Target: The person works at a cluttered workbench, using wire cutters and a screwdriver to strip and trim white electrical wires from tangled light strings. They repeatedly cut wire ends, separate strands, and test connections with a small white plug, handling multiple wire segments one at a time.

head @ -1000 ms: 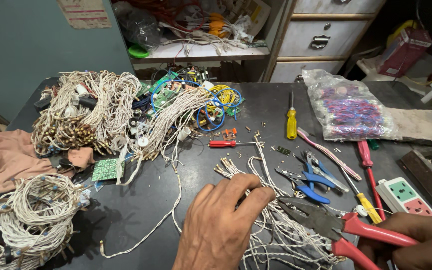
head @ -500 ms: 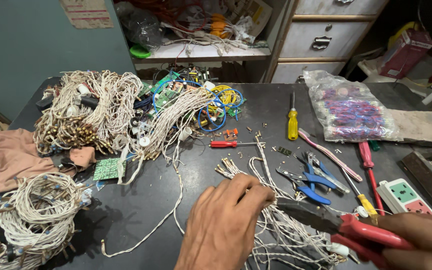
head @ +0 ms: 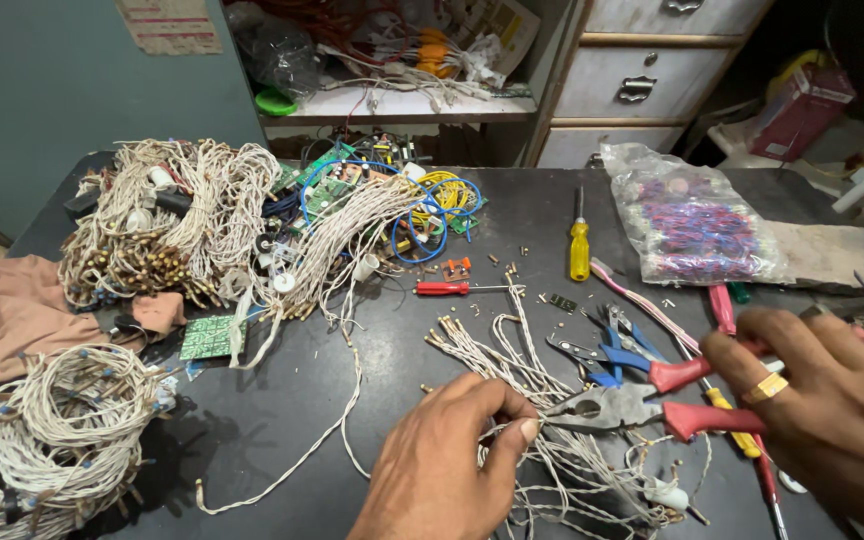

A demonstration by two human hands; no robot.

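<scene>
Right now, right hand (head: 832, 410) grips red-handled pliers (head: 652, 405), jaws meeting wire pinched in left hand (head: 447, 465) fingertips, bottom centre. White wire bundle (head: 542, 440) lies under both. Blue cutters (head: 602, 350) at 12 o'clock of pliers, yellow screwdriver (head: 579, 245) beyond.

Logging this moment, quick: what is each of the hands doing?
Left hand: closed, pinching pale twisted wires.
Right hand: closed on red-handled metal pliers, jaws at the wires.
</scene>
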